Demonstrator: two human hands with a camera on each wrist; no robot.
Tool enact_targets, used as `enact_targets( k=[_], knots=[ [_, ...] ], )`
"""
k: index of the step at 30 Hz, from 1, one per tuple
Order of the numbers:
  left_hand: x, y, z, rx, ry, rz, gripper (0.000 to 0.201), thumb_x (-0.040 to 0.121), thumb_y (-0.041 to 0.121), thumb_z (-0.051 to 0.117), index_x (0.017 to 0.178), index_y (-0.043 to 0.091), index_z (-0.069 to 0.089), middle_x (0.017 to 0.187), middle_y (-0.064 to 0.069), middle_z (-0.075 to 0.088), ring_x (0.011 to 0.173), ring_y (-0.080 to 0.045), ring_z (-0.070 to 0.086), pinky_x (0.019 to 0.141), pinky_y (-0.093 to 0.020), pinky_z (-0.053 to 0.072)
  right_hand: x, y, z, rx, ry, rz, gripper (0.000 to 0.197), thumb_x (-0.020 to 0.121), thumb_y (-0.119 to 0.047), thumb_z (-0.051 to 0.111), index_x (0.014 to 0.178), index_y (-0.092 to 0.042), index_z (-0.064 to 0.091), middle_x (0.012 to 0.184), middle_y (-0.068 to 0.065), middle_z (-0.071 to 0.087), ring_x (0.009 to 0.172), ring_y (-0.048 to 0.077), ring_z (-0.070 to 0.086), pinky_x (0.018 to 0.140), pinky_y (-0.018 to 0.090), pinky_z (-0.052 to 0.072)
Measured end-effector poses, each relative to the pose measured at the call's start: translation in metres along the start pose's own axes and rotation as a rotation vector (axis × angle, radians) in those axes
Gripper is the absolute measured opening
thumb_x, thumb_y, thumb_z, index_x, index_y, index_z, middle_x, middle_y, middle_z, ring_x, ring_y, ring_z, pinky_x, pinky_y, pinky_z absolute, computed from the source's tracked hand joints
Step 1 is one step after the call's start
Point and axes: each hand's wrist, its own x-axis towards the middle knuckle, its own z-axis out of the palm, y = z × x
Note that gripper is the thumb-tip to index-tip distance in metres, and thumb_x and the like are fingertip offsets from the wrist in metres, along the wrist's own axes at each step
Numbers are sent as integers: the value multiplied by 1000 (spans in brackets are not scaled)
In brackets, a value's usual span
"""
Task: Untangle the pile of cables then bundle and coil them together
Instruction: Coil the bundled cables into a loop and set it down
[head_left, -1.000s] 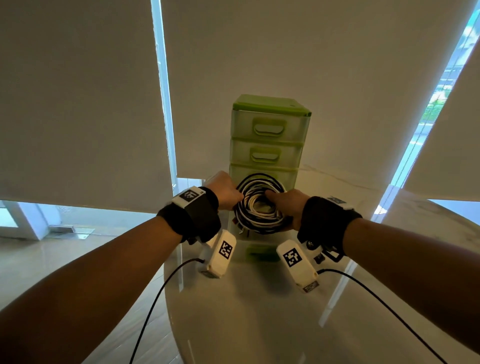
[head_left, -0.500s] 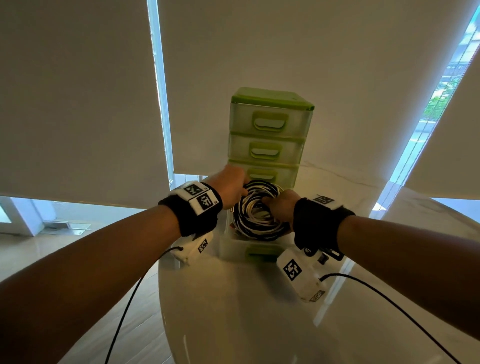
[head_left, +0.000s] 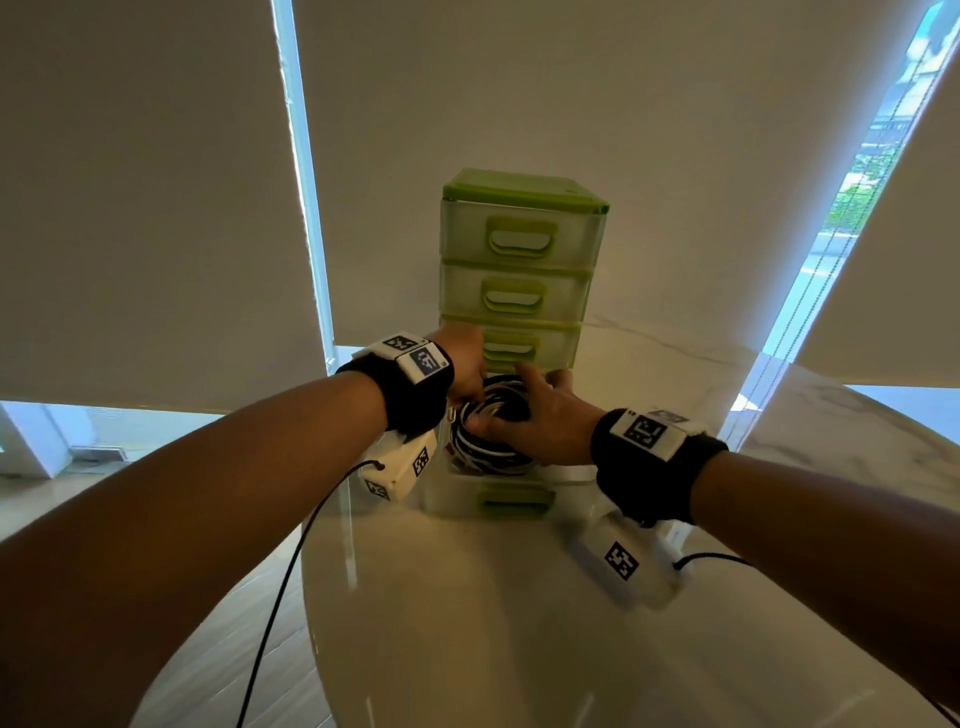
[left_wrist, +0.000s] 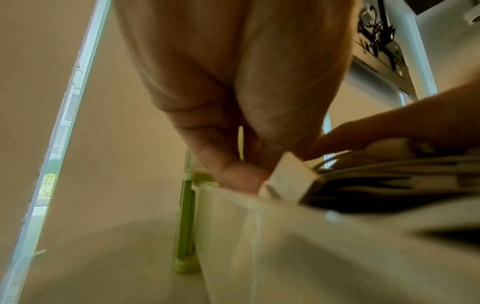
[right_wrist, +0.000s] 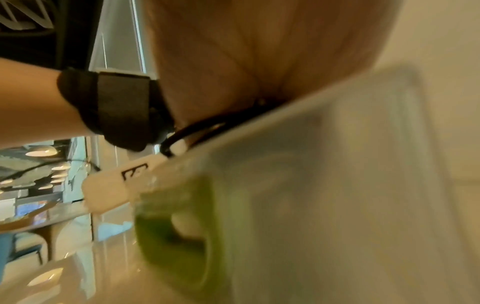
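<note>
While both hands press it, cable coil (head_left: 491, 441) fills drawer (head_left: 511, 499).

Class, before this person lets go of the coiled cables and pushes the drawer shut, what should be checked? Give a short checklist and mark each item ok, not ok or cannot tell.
1. Coil of cables sits inside the open drawer: ok in the main, most loops lie within its walls.
2. Nothing sticks over the rim: not ok, a white plug rests on the drawer's left edge.
3. Right hand flat on top of the coil, pressing it down: ok.
4. Left hand grip: fingertips pinch at the plug end; cannot tell how firmly.
5. Coil tied so that it will not spring open: cannot tell, no tie shows.
6. Drawers above in the drawer unit closed: ok.
</note>
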Motion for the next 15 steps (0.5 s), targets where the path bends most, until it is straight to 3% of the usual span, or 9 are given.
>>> enact_targets(
  k=[1,2,4,6,8,10,12,15],
  knots=[
    [-1,1,-1,7,-25,-12,9,84,16,71,86,8,72,69,-3,61,72,-22,60,77,-35,54,0,1,-5,-18,-70,1,121,61,-81,61,153,-34,-2,156,8,3,144,34,19,110,46,39],
    [-1,1,-3,13,-56,-20,19,84,19,72,99,7,73,76,-5,63,73,-22,60,76,-34,54,-1,1,-10,-17,-134,13,128,57,-80,65,153,-32,-4,158,6,0,145,32,18,106,45,43],
    [-2,3,-7,16,-122,-40,30,86,24,71,112,9,70,89,-9,67,75,-22,61,72,-30,49,-3,2,-17,37,-209,23,136,51,-75,73,153,-30,-5,160,3,1,144,28,21,101,41,49],
    [-3,5,-10,-7,-153,-58,33,87,24,70,117,11,68,99,-10,70,70,-18,59,70,-28,45,-6,2,-20,175,-265,-1,122,60,-57,80,153,-29,7,157,1,21,137,24,36,100,41,49],
    [-2,3,-8,-42,-157,-63,34,87,25,70,117,10,68,97,-7,69,71,-15,55,73,-29,46,-6,2,-19,190,-288,-15,105,65,-40,85,149,-28,23,148,0,39,127,21,48,97,41,51],
    [-3,-1,-6,-89,-158,-80,33,88,27,69,116,9,68,85,-2,66,71,-15,54,75,-30,46,-6,-2,-19,37,-285,0,110,63,-45,86,150,-27,22,147,1,39,125,21,49,96,37,52],
    [-3,-4,-5,-147,-161,-100,32,88,27,68,114,7,69,72,2,61,62,-11,51,72,-29,44,-8,-8,-21,-185,-270,22,118,64,-61,78,153,-26,9,152,5,33,130,23,45,102,35,47],
    [-5,-6,-4,-256,-152,-116,28,87,17,69,113,6,69,64,3,58,53,-7,50,56,-19,44,-14,-20,-23,-448,-251,47,118,70,-74,62,154,-20,-1,156,10,25,137,27,38,110,34,37]
  ],
)
